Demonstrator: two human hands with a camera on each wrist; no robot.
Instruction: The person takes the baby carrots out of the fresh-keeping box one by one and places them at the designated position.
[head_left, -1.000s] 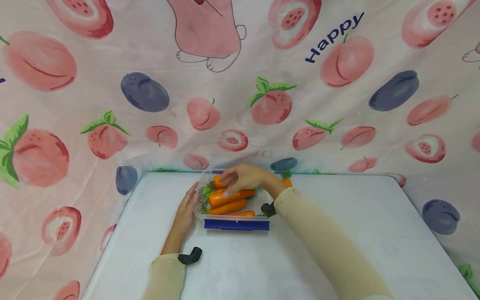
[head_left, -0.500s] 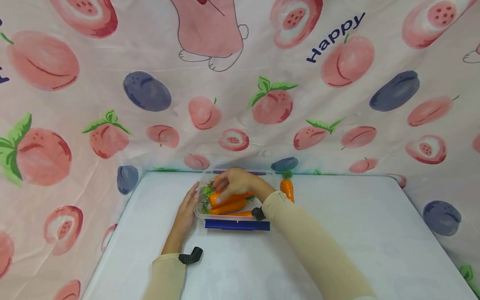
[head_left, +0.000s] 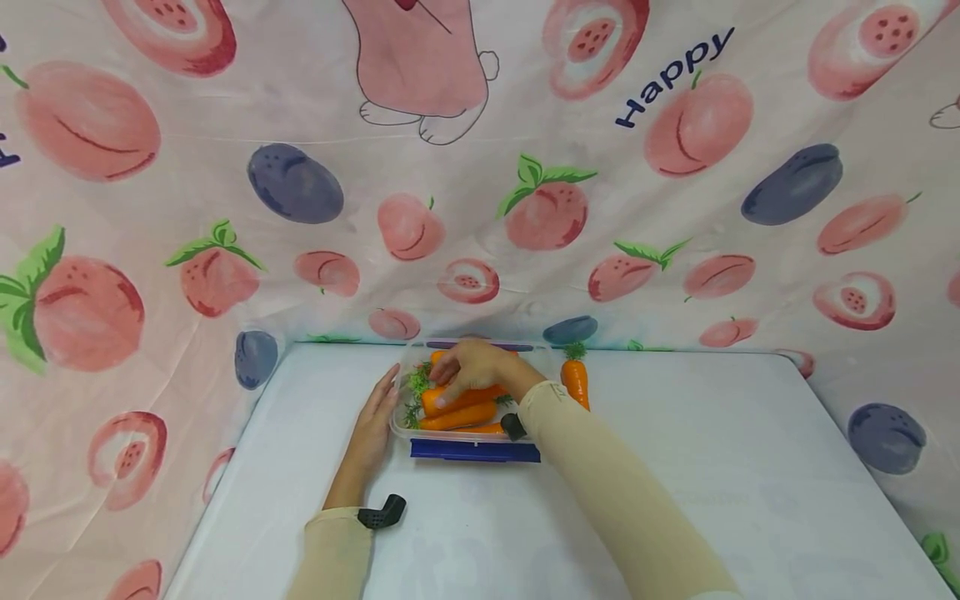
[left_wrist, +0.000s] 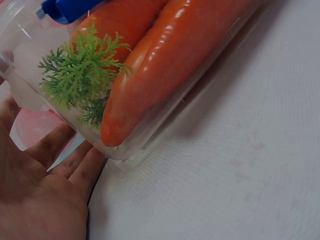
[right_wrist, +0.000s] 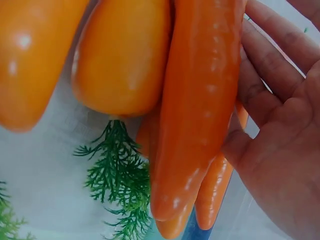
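Observation:
A clear plastic box [head_left: 525, 433] with blue clip flaps holds several orange carrots with green leafy tops. My left hand [head_left: 371, 429] rests its straight fingers against the box's left end; the left wrist view shows the fingers [left_wrist: 82, 167] beside the clear wall. My right hand [head_left: 476, 371] is inside the box, over the carrots. Its thumb lies on a thick carrot [head_left: 431, 402]. In the right wrist view, loosely extended fingers [right_wrist: 270, 65] lie along the side of a long carrot [right_wrist: 200, 100]; their tips are partly hidden behind it.
One more carrot [head_left: 574, 379] lies on the white table [head_left: 712, 467], just right of the box. A blue flap [head_left: 475, 451] hangs at the box's front. Behind the table hangs a fruit-print cloth [head_left: 465, 192].
My right hand has shifted slightly left and downward over the carrots, uncovering more of the carrot outside the box. The left hand stays against the box end.

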